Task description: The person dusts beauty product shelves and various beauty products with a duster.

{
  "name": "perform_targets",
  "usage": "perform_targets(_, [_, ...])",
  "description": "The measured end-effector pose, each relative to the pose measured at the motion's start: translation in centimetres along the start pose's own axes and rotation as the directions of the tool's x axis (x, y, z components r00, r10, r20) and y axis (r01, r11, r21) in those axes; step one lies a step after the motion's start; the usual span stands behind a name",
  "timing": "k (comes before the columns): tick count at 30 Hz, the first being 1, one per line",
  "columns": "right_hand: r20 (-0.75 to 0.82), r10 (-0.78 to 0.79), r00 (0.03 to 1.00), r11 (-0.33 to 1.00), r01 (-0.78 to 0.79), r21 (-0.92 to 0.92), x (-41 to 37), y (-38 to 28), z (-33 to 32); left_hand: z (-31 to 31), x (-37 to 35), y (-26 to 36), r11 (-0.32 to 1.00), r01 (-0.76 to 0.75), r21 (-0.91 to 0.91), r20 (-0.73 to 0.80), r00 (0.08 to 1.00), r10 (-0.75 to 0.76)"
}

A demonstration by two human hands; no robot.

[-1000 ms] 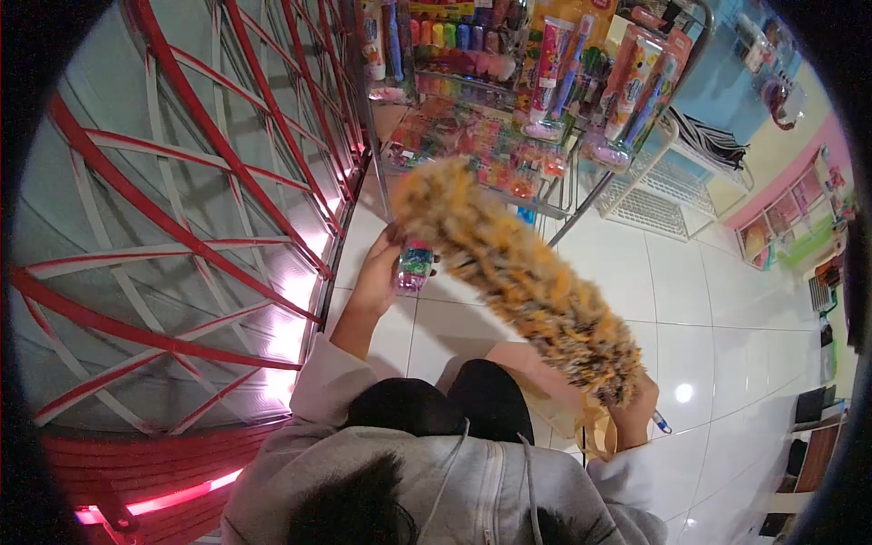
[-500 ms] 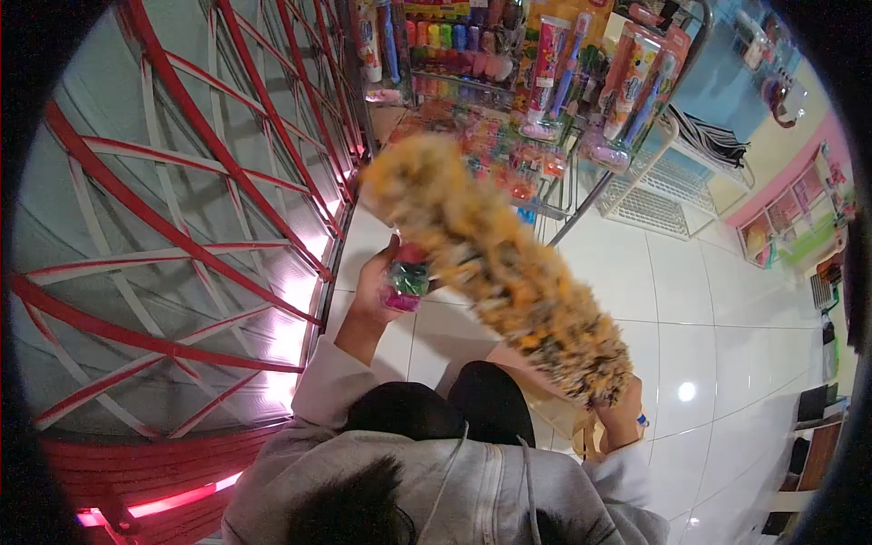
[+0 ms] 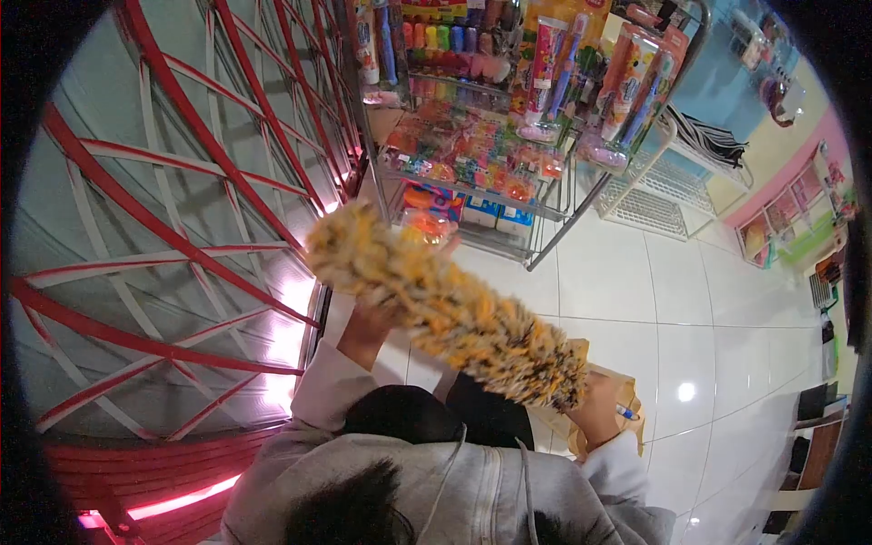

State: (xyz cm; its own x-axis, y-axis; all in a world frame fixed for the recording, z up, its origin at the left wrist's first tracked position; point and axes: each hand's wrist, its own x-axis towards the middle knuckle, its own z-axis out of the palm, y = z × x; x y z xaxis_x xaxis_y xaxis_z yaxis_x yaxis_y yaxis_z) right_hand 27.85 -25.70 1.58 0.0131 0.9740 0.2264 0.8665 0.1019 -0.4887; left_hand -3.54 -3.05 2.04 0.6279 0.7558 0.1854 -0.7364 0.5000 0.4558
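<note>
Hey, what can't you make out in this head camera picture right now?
From the head view:
Fingers of the left hand, and whatever they may hold: mostly behind the fluffy duster.
Duster's far end: blurred.
Duster's handle: wrapped by the right hand, apart from a blue tip.
Small print on the hanging packs: too small.
Top of the rack: cut off by the upper edge.

Grey zip top (image 3: pixel 474 500) w/ drawstrings (image 3: pixel 530 481) — blk trousers (image 3: pixel 400 413)

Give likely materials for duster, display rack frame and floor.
Duster: soft, matte fibre, possibly synthetic; shaggy yellow-brown tufts.
Display rack frame: probably metal, smooth grey; slim bars with a sheen.
Floor: likely ceramic or similar tile, glossy; straight joint lines, bright light reflection.
</note>
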Motion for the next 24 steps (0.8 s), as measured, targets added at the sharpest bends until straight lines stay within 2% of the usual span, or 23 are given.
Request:
perform_targets(1, [0.046, -0.036, 0.998, 0.999, 0.037, -0.018, -0.1, -0.1, 0.0, 0.1, 0.1, 0.2, 0.994, 0.093, -0.064, 0.006, 0.996, -0.093])
perform_targets(3, [0.006, -0.022, 1.000, 1.000, 0.022, -0.016, 0.5, -1.4, -0.3, 1.1, 0.8, 1.0, 0.977, 0.185, 0.109, 0.030, 0.982, -0.189])
perform_targets(5, [-0.023, 0.008, 1.000, 1.000, -0.008, -0.009, 1.0, -2.1, -0.1, 0.4, 0.9, -0.3, 0.987, 0.106, -0.119, 0.127, 0.988, -0.091])
perform_targets(8, [-0.045, 0.079, 0.996, 0.997, -0.080, -0.005, 1.2, -1.8, 1.1, 1.8, 0.2, -0.5, 0.999, -0.035, 0.036, 0.038, 0.999, 0.034])
perform_targets(10, [-0.035, 0.138, 0.990, 0.990, -0.139, -0.017, 1.3, -1.9, 1.5, -0.5, -0.6, 0.0, 0.969, 0.034, 0.243, -0.201, 0.980, 0.016])
perform_targets(12, [-0.033, 0.107, 0.994, 0.994, -0.107, -0.002, 1.4, -2.5, 1.5, -1.3, -0.3, -0.1, 0.980, -0.013, 0.196, -0.218, 0.974, 0.057])
perform_targets(14, [-0.028, 0.080, 0.996, 0.997, -0.079, 0.007, 1.1, -2.8, 1.4, -0.9, 0.4, -0.6, 0.997, -0.053, 0.061, -0.153, 0.986, 0.062])
perform_targets(15, [-0.025, 0.064, 0.998, 0.998, -0.063, 0.010, 0.9, -2.8, 1.3, 1.5, 1.0, -0.7, 0.997, -0.064, -0.051, -0.078, 0.995, 0.060])
perform_targets(16, [-0.022, 0.047, 0.999, 0.999, -0.047, 0.014, 0.6, -2.9, 1.3, 1.2, 1.4, -0.4, 0.932, -0.005, -0.362, -0.108, 0.994, -0.036])
perform_targets(17, [-0.011, 0.083, 0.996, 0.996, -0.083, 0.014, 0.5, -2.9, 1.0, 0.8, 1.9, 0.0, 0.769, 0.015, -0.639, -0.136, 0.982, -0.132])
perform_targets(20, [-0.029, 0.196, 0.980, 0.981, -0.196, -0.009, 0.7, -2.2, 0.1, 2.0, 1.8, -0.9, 0.981, -0.020, -0.193, 0.014, 1.000, 0.023])
perform_targets(21, [-0.062, 0.236, 0.970, 0.971, -0.238, -0.028, 0.9, -1.6, -0.2, 1.3, 2.1, -0.5, 0.999, -0.017, 0.037, -0.202, 0.979, 0.024])
perform_targets(22, [-0.097, 0.274, 0.957, 0.959, -0.279, -0.046, 0.8, -0.9, -0.6, 1.0, 2.1, -0.9, 0.997, 0.013, -0.073, -0.209, 0.978, -0.028])
perform_targets(23, [-0.178, 0.405, 0.897, 0.900, -0.425, -0.095, 0.2, 0.0, -1.2, 0.7, 2.0, -1.2, 0.982, 0.042, -0.182, -0.211, 0.974, -0.080])
perform_targets(24, [-0.206, 0.389, 0.898, 0.900, -0.418, -0.123, -0.4, 1.1, -2.1, 1.7, 2.3, -1.1, 0.956, 0.068, -0.287, -0.207, 0.969, -0.131])
